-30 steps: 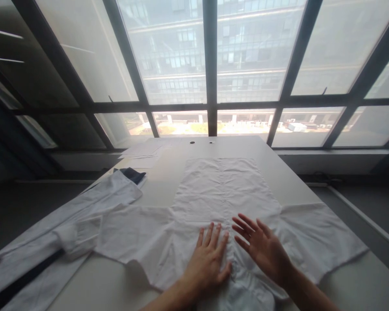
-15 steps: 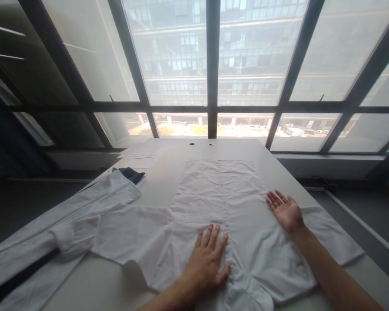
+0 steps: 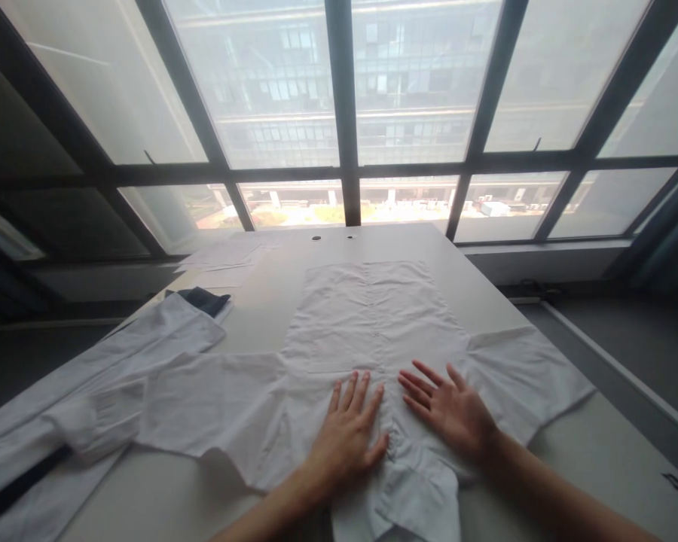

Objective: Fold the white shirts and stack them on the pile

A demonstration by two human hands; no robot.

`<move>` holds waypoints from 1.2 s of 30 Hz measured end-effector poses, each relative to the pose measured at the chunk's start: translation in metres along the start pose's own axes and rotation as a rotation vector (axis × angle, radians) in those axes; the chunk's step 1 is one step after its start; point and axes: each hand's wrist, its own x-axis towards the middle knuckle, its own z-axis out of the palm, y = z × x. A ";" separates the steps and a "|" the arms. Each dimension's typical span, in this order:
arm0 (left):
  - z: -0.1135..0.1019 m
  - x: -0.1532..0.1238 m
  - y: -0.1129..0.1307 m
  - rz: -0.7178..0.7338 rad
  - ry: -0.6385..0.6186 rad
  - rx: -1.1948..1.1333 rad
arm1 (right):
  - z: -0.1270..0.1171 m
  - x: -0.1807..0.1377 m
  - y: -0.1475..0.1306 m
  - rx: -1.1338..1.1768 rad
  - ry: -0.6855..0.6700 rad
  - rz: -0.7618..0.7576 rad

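A white shirt [image 3: 339,342] lies spread on the white table, its collar end towards me and its hem towards the window. My left hand [image 3: 347,429] rests flat on it, fingers spread, just left of the wrinkled front seam. To the right of that seam is my right hand [image 3: 449,410], fingers stretched out and apart, palm turned partly up. It is over the shirt's right half; whether it touches the cloth I cannot tell. The left sleeve [image 3: 203,403] stretches out to the left, and the right sleeve [image 3: 528,373] reaches towards the table's right edge.
More folded white garments [image 3: 107,369] with dark parts lie along the left side. White sheets [image 3: 220,260] sit at the far left of the table [image 3: 265,301], which has two small holes near its far edge. Large windows [image 3: 344,113] stand behind it.
My right hand has moved left from the shirt's right side to near the seam. The cloth on that side has shifted, baring table at the lower right. My left hand stays flat.
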 end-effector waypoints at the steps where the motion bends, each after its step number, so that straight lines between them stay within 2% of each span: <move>1: -0.001 0.001 0.000 -0.001 -0.008 -0.002 | -0.011 -0.003 -0.012 0.003 0.049 -0.063; 4: -0.003 0.003 0.001 -0.005 -0.048 -0.018 | -0.041 -0.009 -0.055 0.000 0.218 -0.337; 7: -0.005 0.003 0.002 -0.010 -0.062 -0.034 | -0.053 -0.012 -0.079 -0.017 0.292 -0.469; 11: -0.013 0.003 0.006 -0.024 -0.040 -0.092 | -0.040 -0.014 -0.073 -0.045 0.265 -0.470; 13: -0.024 0.004 0.011 0.012 -0.013 -0.227 | -0.025 -0.017 -0.062 -0.058 0.205 -0.431; 15: -0.036 0.005 0.019 0.077 0.000 -0.503 | -0.010 -0.021 -0.047 -0.094 0.101 -0.347; 18: -0.045 0.010 0.027 0.075 -0.097 -1.170 | 0.003 -0.024 -0.020 -0.178 -0.089 -0.180; 21: -0.035 0.017 0.022 -0.129 -0.242 -1.828 | 0.000 -0.020 0.001 -0.213 -0.143 -0.034; 24: -0.020 0.023 0.004 -0.337 -0.239 -2.179 | -0.013 -0.010 0.002 -0.172 -0.051 0.026; 27: -0.017 0.026 -0.016 -0.430 -0.203 -2.321 | -0.026 -0.004 -0.016 -0.125 0.043 -0.034; 31: -0.023 0.027 -0.034 -0.498 -0.166 -2.397 | -0.038 -0.004 -0.046 -0.122 0.174 -0.196; 34: -0.023 0.028 -0.038 -0.511 -0.155 -2.395 | -0.038 -0.008 -0.059 -0.108 0.287 -0.339; 36: -0.021 0.028 -0.037 -0.491 -0.171 -2.368 | -0.030 -0.013 -0.057 -0.078 0.300 -0.386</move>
